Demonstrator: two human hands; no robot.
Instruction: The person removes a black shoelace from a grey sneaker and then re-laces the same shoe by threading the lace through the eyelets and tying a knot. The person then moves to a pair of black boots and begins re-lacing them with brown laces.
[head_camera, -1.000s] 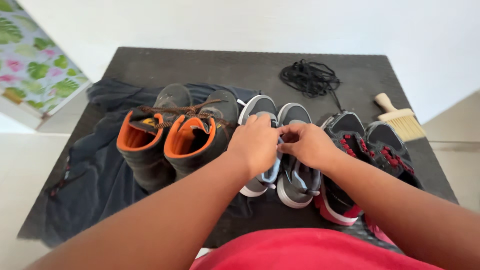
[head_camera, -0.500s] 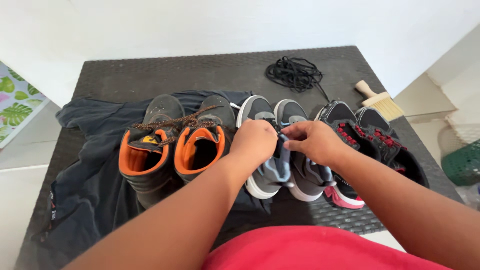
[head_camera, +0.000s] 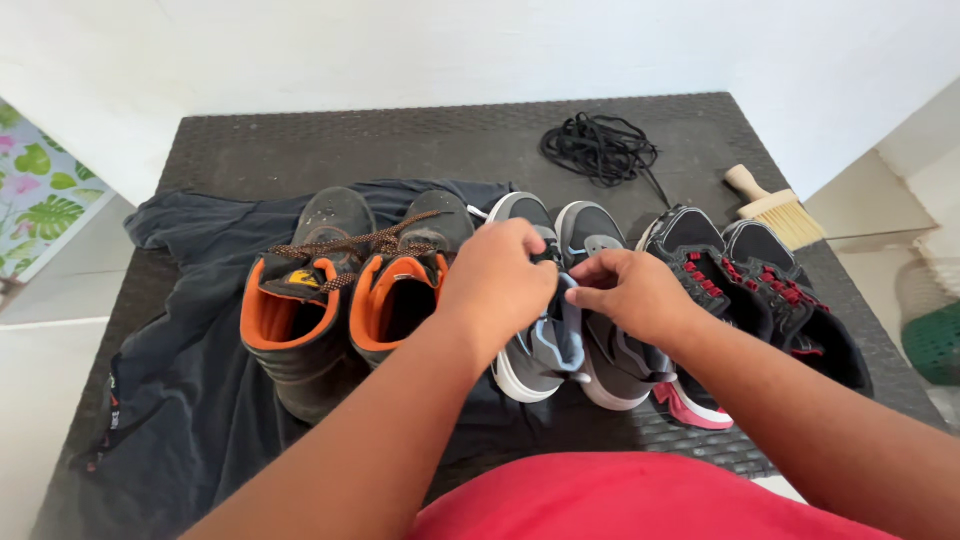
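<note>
A: The grey sneakers (head_camera: 590, 300) with light blue lining, where are they standing?

B: In the middle of the dark woven table (head_camera: 300, 145), toes pointing away from the person. They are between the black boots with orange lining (head_camera: 340, 290) on the left and the black sneakers with red laces (head_camera: 740, 280) on the right.

A: What are the hands doing?

B: Both hands are on the grey pair. The left hand (head_camera: 497, 280) lies over the opening of the left grey shoe, fingers curled down, but what it grips is hidden under the hand. The right hand (head_camera: 635, 292) is closed in a pinch, thumb against fingers, on the tongue or lace area where the two shoes meet; the exact part cannot be told.

A: And around them?

B: The boots stand on a dark cloth (head_camera: 190, 340) spread over the left part of the table. A loose bundle of black laces (head_camera: 600, 148) lies near the far edge, and a wooden brush with pale bristles (head_camera: 772, 205) is just beside the red-laced pair
</note>
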